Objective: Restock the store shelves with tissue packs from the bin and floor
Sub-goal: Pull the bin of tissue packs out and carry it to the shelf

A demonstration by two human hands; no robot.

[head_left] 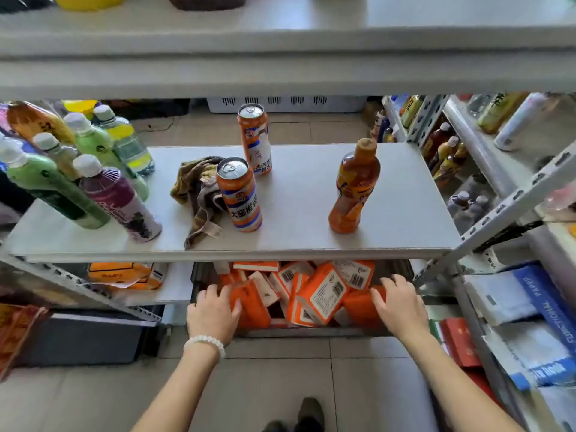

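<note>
1. While both hands reach under the shelf [280,244], the dark bin [311,332] between them sits on the floor, heaped with orange tissue packs [324,294].
2. The left hand [215,313] has its grip closed around one orange pack [252,307] at the bin's left side.
3. The right hand [399,307] lies on the packs at the right side, fingers apart and fairly straight, clamped on nothing.
4. Above the hands, the shelf carries two orange cans [240,194], an orange bottle [355,188] and a crumpled cloth [199,194].

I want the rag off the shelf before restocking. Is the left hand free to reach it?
Probably yes: the left hand holds only a tissue pack, and the rag lies near the shelf's front edge, unobstructed.
</note>
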